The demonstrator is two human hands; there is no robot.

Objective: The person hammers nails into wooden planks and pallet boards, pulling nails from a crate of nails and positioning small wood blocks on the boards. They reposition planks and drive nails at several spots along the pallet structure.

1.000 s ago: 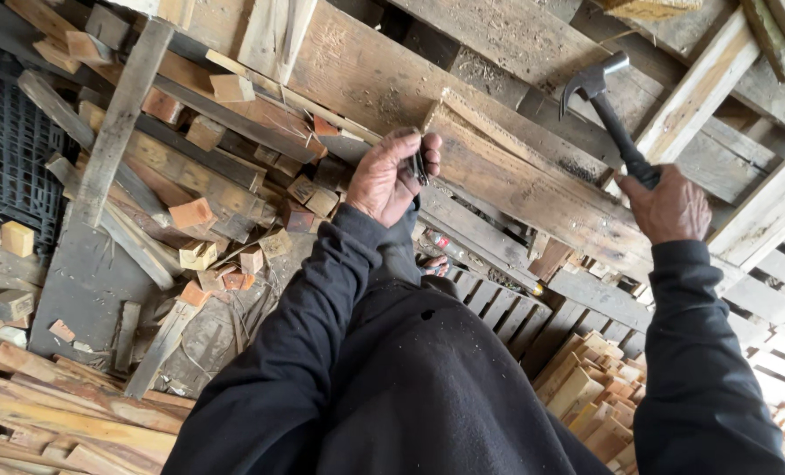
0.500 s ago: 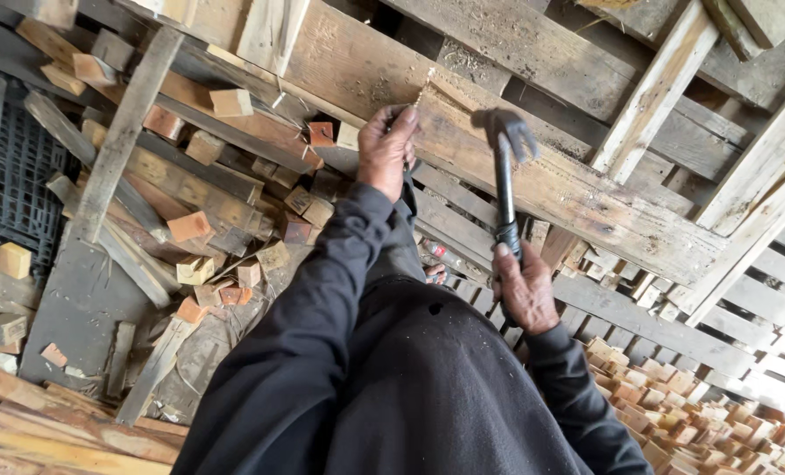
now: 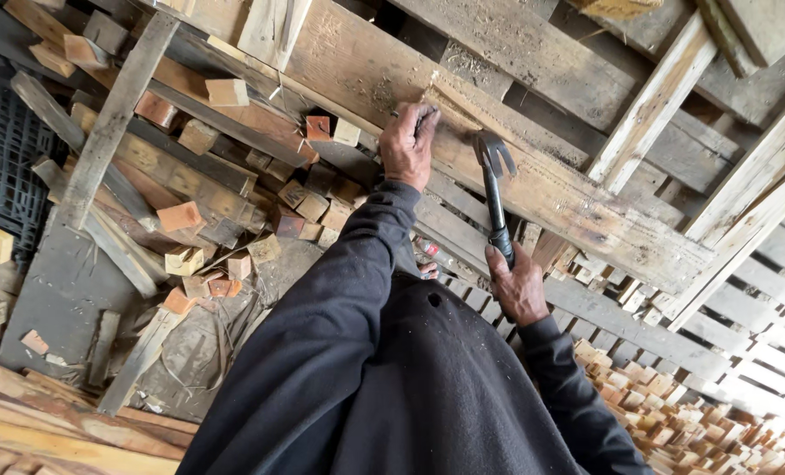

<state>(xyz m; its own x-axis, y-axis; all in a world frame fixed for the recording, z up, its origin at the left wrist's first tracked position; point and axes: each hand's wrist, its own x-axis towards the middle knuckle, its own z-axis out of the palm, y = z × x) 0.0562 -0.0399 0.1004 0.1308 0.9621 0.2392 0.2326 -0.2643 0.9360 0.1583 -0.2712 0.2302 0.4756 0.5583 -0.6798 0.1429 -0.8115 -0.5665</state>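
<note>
We take the long weathered plank [image 3: 586, 207] as our landmark; it runs slantwise across the stack of pallets [image 3: 744, 299] we are working on. Below it and to the left lies a heap of short wood offcuts [image 3: 234, 220], and further left a black plastic crate [image 3: 5, 158].

Our left hand [image 3: 407, 145] presses on the plank's upper end and pinches a small dark thing, most likely a nail [image 3: 414, 113], against the wood; it has kept to that spot through the last second.

The change is on the other side. Our right hand [image 3: 517, 286], closed round the grip of the claw hammer [image 3: 495, 189], was far out to the right of the plank a second ago with the head raised. It has since swung in below the plank, and the hammer now stands nearly upright, its head at the plank's lower edge, just right of the left hand and not touching it.

We judge that the tool has come from a raised stance to the working spot, so the nail and the hammer are now close together at the plank.
</note>
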